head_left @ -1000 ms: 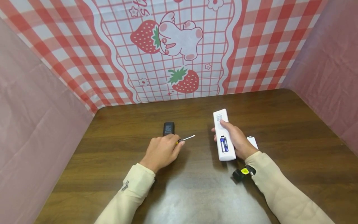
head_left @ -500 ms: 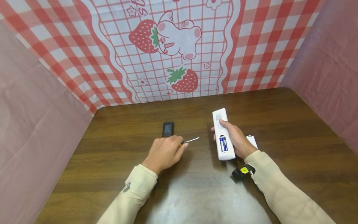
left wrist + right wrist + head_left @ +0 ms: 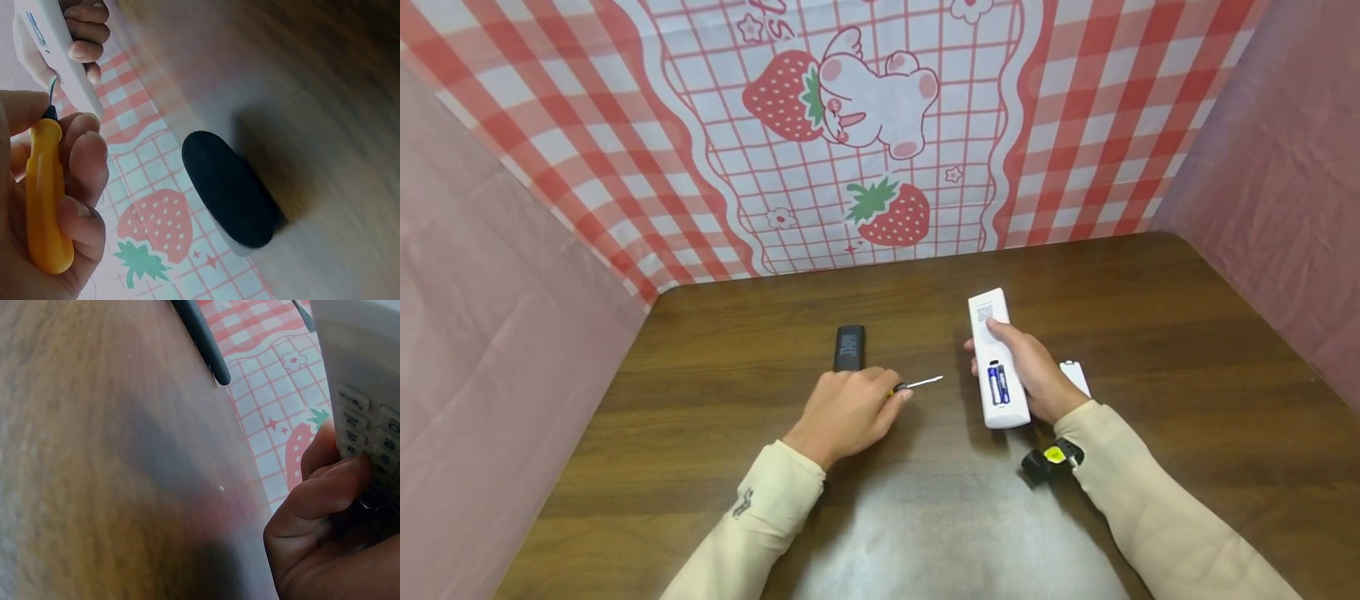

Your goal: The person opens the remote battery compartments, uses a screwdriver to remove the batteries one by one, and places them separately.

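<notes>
My left hand (image 3: 853, 412) grips a screwdriver (image 3: 47, 200) by its yellow handle, and the thin metal shaft points right toward the other hand. In the left wrist view the fingers curl round that handle. My right hand (image 3: 1033, 375) holds a white remote control (image 3: 997, 350) with its back turned up, thumb lying on the back near a printed code. Two blue batteries (image 3: 999, 385) sit side by side in its uncovered compartment. The button side (image 3: 369, 431) shows in the right wrist view, with fingers against it. A gap separates the screwdriver tip from the remote.
A black oblong device (image 3: 849, 346) with small print lies on the wooden table (image 3: 700, 375) just beyond my left hand. The white battery cover (image 3: 1074, 377) lies beside my right wrist, partly hidden. A checked strawberry cloth (image 3: 887, 125) hangs behind the table.
My left hand has shifted slightly right and nearer to me with the screwdriver, whose tip is closer to the remote. The right hand and remote have barely moved.
</notes>
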`<action>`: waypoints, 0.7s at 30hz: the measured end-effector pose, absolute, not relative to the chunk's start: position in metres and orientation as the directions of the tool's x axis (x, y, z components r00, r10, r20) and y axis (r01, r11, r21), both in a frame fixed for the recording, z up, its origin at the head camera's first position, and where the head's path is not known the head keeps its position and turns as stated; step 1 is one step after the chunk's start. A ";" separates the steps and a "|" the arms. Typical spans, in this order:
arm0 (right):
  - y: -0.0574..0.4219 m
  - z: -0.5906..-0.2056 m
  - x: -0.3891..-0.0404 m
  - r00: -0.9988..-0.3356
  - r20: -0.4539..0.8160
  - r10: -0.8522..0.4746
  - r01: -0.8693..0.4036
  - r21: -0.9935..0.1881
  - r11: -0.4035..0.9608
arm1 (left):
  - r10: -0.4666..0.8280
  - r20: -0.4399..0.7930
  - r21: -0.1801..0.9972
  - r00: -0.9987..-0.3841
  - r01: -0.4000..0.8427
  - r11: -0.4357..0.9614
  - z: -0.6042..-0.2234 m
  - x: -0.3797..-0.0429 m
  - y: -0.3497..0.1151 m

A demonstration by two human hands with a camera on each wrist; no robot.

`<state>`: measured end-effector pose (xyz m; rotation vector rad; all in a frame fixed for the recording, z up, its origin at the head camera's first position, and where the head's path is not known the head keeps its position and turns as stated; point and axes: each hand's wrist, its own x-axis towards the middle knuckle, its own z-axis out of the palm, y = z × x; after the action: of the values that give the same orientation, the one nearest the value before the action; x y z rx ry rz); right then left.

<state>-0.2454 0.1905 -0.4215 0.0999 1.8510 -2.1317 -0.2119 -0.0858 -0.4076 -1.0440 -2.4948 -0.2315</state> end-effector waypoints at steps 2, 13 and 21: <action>0.190 -0.421 -0.245 -0.949 -0.256 -0.186 0.280 -0.953 -0.113 | 0.648 0.437 -0.009 -0.624 0.718 0.696 -0.408 -0.211 -0.084; 0.189 -0.421 -0.246 -0.954 -0.231 -0.192 0.259 -0.956 -0.136 | 0.658 0.455 0.028 -0.600 0.748 0.663 -0.407 -0.211 -0.076; 0.189 -0.422 -0.245 -0.953 -0.232 -0.194 0.262 -0.954 -0.148 | 0.666 0.467 0.053 -0.582 0.770 0.636 -0.408 -0.210 -0.069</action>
<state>-0.2454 0.1891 -0.4219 0.0772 1.8235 -2.1745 -0.2103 -0.0690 -0.4077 -1.1353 -2.4519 -0.3504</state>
